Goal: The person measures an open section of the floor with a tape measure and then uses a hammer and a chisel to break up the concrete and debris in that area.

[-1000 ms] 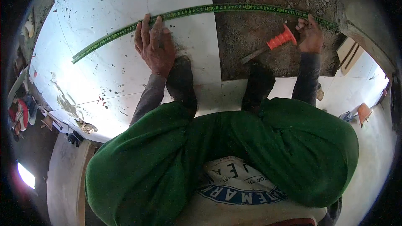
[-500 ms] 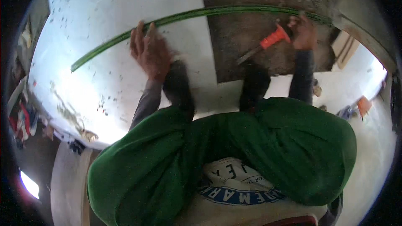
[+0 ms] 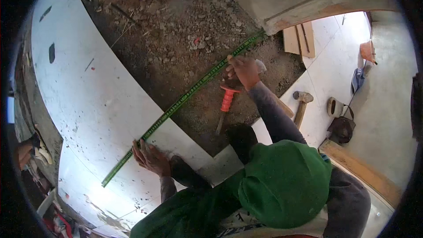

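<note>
A long green measuring tape (image 3: pixel 189 94) runs slantwise from the white tile floor, over the bare rough ground, to the wall corner. Near its lower left end my left hand (image 3: pixel 151 158) is on the tape, fingertips bent at its edge. Farther up, my right hand (image 3: pixel 245 71) pinches the tape between thumb and fingers, above the rough ground. Just below that hand a chisel (image 3: pixel 226 99) with a red-orange grip and hand guard lies on the dirt. Something pale beside the right hand is partly hidden.
White tiles (image 3: pixel 101 92) border the rubble-strewn ground (image 3: pixel 176 31). A hammer (image 3: pixel 302 105) lies right of my right arm. Beyond are a dark bag (image 3: pixel 341 129), a wooden plank (image 3: pixel 361 172), a board (image 3: pixel 299 39) and an orange tool (image 3: pixel 367 52) by the wall. Another person's foot (image 3: pixel 43 154) shows at far left.
The view has turned, so the tape now slants up to the right and the wall corner and hammer show. Both hands stay at the tape; the right hand is nearer its middle in view.
</note>
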The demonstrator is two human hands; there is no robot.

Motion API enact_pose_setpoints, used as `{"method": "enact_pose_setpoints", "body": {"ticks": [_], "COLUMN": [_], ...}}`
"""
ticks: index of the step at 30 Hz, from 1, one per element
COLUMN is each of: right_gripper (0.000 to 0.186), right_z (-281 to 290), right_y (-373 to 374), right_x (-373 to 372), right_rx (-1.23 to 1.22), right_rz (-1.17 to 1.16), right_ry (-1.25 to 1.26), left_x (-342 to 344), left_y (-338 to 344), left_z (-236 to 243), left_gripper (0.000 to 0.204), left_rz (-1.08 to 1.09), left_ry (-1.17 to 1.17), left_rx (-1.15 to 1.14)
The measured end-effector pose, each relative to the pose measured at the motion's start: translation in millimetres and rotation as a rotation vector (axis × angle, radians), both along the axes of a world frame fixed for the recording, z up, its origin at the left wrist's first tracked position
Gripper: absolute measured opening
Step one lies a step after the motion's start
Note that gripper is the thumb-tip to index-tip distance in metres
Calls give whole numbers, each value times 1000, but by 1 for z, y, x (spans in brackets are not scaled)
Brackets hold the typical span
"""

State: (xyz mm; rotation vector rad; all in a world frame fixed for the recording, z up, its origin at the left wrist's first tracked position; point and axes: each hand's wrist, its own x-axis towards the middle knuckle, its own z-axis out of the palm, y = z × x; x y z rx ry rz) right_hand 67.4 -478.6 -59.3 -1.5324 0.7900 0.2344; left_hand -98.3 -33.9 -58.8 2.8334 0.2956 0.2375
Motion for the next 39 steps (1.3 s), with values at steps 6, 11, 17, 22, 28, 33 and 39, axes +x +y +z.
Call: {"method": "enact_pose_setpoints", "body": {"ticks": [6, 11, 17, 22, 28, 33, 39], "right_gripper": [32, 35, 40, 36, 33, 40, 42], "right_z": [32, 44, 44, 42, 52, 65, 51], "right_y": [-38, -70, -76, -70, -70, -52, -108], "right_x": [-42, -86, -149, -152, -130, -73, -47], "right_rx": [-1113, -1315, -1179, -1183, -1113, -1105, -1223], "right_rz": [231, 295, 536, 616, 589, 564, 970], "right_ry": [-234, -313, -75, 21, -31, -81, -370], "left_x": [0, -19, -46, -83, -104, -114, -127], "left_y": [6, 31, 66, 97, 107, 123, 138], "left_z": [4, -5, -19, -20, -14, -32, -40], "left_gripper": [48, 50, 52, 58, 65, 65, 63], "left_rz": [0, 63, 210, 413, 643, 552, 462], "left_ry": [-31, -73, -31, 37, 133, 90, 77], "left_rx": [-61, 21, 133, 203, 217, 307, 379]}}
